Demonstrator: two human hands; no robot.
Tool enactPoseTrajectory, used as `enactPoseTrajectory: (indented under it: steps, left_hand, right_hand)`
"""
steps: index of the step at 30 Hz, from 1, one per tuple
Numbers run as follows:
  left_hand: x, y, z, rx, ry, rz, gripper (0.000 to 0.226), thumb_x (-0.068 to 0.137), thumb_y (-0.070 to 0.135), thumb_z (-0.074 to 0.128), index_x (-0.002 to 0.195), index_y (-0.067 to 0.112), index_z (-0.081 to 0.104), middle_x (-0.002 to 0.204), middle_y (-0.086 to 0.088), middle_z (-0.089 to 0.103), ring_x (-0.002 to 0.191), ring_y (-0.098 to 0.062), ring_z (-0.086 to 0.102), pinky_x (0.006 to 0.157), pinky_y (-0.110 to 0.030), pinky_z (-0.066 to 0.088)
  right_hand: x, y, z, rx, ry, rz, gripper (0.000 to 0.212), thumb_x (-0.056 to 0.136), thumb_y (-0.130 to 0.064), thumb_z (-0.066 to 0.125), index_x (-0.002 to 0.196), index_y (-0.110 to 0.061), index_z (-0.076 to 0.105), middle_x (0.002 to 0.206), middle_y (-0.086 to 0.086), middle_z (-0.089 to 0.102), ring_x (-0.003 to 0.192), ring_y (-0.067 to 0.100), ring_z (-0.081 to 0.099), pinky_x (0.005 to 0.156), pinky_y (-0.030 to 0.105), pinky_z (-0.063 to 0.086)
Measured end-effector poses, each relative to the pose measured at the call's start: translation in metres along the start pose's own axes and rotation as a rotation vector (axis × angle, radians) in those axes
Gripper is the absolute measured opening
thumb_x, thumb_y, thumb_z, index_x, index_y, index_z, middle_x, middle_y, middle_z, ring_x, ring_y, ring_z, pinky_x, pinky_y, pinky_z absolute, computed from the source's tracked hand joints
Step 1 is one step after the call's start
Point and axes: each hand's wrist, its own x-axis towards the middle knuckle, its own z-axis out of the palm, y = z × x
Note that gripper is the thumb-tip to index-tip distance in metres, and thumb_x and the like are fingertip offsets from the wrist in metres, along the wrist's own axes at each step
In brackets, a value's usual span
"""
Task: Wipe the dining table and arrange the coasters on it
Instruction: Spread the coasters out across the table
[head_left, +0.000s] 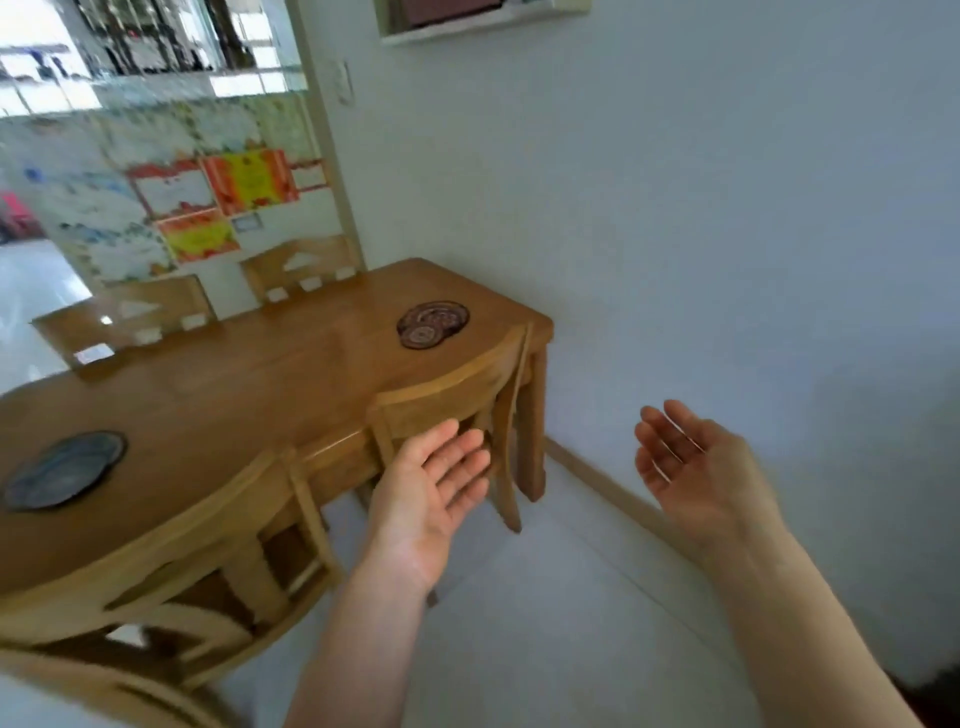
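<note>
Table (249, 374): wooden, against the white wall (727, 208), chairs tucked around it.
Near chair (457, 384): pushed in at the table's right end.
Coasters (432, 323): dark round pile near the table's far right corner.
Dark plate (65, 468): on the table's left part.
Left hand (434, 491): palm up, fingers straight, holding nothing, in front of the near chair.
Right hand (685, 457): palm up, fingers relaxed, empty, over the floor.

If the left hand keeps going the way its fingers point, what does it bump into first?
Probably the curved wooden chair back just beyond the open left hand; depth is hard to judge.
</note>
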Motion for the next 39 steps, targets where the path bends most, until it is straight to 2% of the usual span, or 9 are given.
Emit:
enactPoseTrajectory:
  steps: [6, 14, 19, 28, 33, 39]
  left_hand:
    - [0.031, 0.045, -0.072, -0.075, 0.126, 0.041, 0.027, 0.101, 0.028, 0.047, 0.120, 0.016, 0.061, 0.110, -0.005, 0.072, 0.102, -0.021, 0.067, 0.082, -0.036, 0.052]
    - [0.119, 0.074, -0.093, -0.075, 0.188, 0.053, 0.027, 0.101, 0.028, 0.046, 0.119, 0.016, 0.061, 0.108, -0.005, 0.074, 0.102, -0.024, 0.068, 0.085, -0.040, 0.053]
    - [0.210, 0.099, -0.080, -0.102, 0.217, 0.078, 0.027, 0.101, 0.026, 0.046, 0.117, 0.013, 0.063, 0.102, -0.008, 0.075, 0.095, -0.026, 0.069, 0.082, -0.040, 0.053]
    - [0.397, 0.127, -0.051, -0.186, 0.320, -0.015, 0.023, 0.099, 0.023, 0.052, 0.117, 0.014, 0.063, 0.097, -0.005, 0.077, 0.093, -0.022, 0.070, 0.077, -0.039, 0.053]
    - [0.486, 0.131, -0.057, -0.114, 0.321, -0.100, 0.021, 0.098, 0.023, 0.054, 0.117, 0.015, 0.062, 0.102, -0.007, 0.075, 0.094, -0.023, 0.069, 0.075, -0.036, 0.053]
    - [0.592, 0.130, -0.069, -0.008, 0.335, -0.182, 0.017, 0.097, 0.021, 0.057, 0.113, 0.016, 0.063, 0.099, -0.007, 0.074, 0.087, -0.019, 0.067, 0.070, -0.034, 0.053]
  right_hand:
    - [0.029, 0.063, 0.083, -0.063, -0.093, 0.094, 0.025, 0.099, -0.014, 0.037, 0.105, -0.012, 0.062, 0.096, 0.007, 0.069, 0.082, 0.019, 0.065, 0.071, 0.030, 0.047]
    - [0.115, 0.099, 0.160, -0.097, -0.180, 0.156, 0.024, 0.098, -0.011, 0.041, 0.109, -0.011, 0.063, 0.091, 0.006, 0.070, 0.080, 0.018, 0.065, 0.073, 0.029, 0.049]
    - [0.205, 0.100, 0.214, -0.175, -0.212, 0.177, 0.023, 0.098, -0.011, 0.043, 0.109, -0.012, 0.063, 0.091, 0.007, 0.072, 0.081, 0.020, 0.066, 0.072, 0.032, 0.050]
    - [0.377, 0.108, 0.313, -0.351, -0.218, 0.234, 0.021, 0.099, -0.013, 0.045, 0.112, -0.011, 0.063, 0.096, 0.008, 0.073, 0.083, 0.021, 0.067, 0.072, 0.035, 0.051]
    - [0.449, 0.140, 0.351, -0.444, -0.188, 0.284, 0.018, 0.099, -0.009, 0.046, 0.107, -0.011, 0.062, 0.093, 0.009, 0.071, 0.079, 0.021, 0.065, 0.072, 0.034, 0.051]
    - [0.531, 0.167, 0.366, -0.580, -0.097, 0.279, 0.014, 0.096, -0.005, 0.052, 0.101, -0.011, 0.063, 0.091, 0.011, 0.069, 0.072, 0.019, 0.062, 0.063, 0.031, 0.049]
